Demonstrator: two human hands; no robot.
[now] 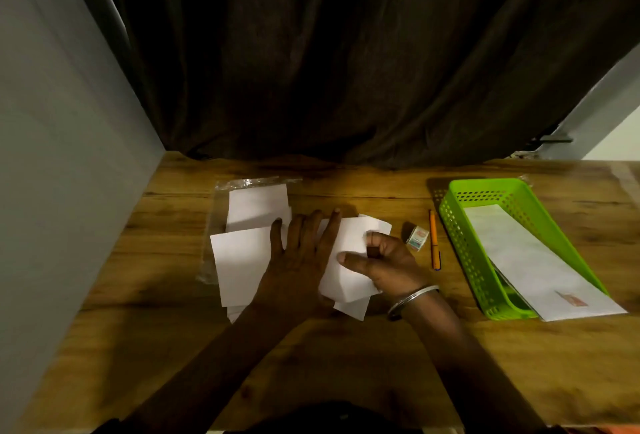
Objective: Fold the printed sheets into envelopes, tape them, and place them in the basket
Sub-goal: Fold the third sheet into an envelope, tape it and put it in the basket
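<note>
— How do the hands stand in the head view?
— The left hand (299,260) lies flat, fingers spread, on the left part of the sheet (348,246). The right hand (388,262) pinches its right edge.
— And the basket (460,236)?
— On the right, with an envelope (526,253) inside. The hands hide part of the sheet.

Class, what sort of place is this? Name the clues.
Probably a desk in a home or office: a wooden tabletop against a dark curtain, with an orange pen and a green basket holding an envelope.

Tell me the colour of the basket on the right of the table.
Bright green. The basket has perforated walls and shows clearly in the head view, holding a white envelope.
</note>
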